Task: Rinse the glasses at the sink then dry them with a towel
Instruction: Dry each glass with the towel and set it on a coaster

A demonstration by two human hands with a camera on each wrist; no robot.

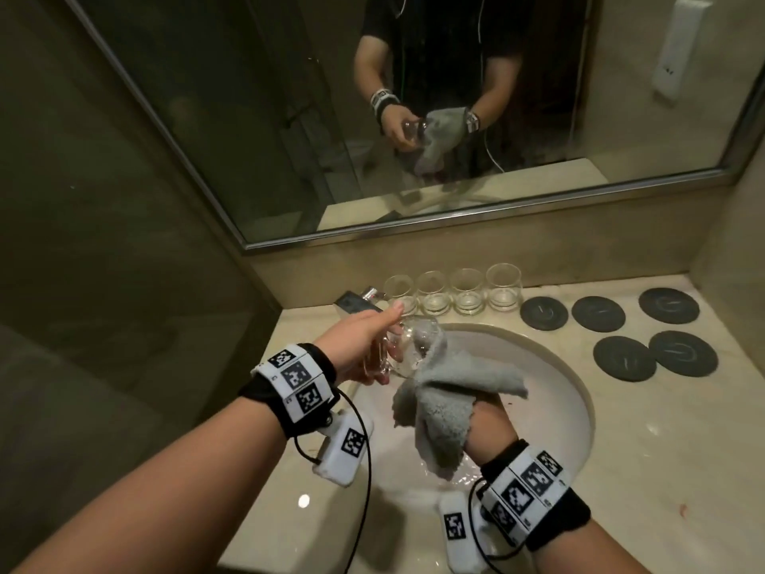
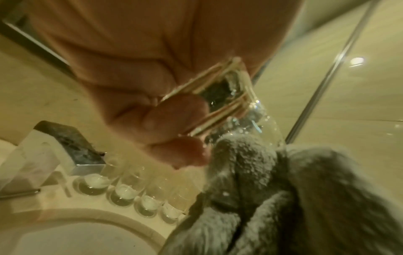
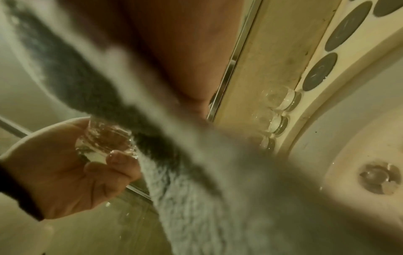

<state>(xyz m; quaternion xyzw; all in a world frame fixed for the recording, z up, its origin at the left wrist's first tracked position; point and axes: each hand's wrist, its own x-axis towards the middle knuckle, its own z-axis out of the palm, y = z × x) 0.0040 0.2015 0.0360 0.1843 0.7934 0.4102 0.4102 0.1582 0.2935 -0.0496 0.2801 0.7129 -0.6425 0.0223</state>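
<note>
- Both hands work above the sink (image 1: 550, 391): right hand (image 1: 490, 424) wrapped in the grey towel (image 1: 447, 403), its fingers hidden, pushing cloth into the glass (image 1: 407, 345).
- Left hand (image 1: 364, 345) grips that glass, fingers curled round it.
- Four glasses (image 1: 467, 292) line the back ledge beside five dark coasters (image 1: 625, 358).

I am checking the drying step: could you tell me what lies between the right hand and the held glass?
The grey towel: the right hand pushes it into the glass, shown in the head view.
</note>
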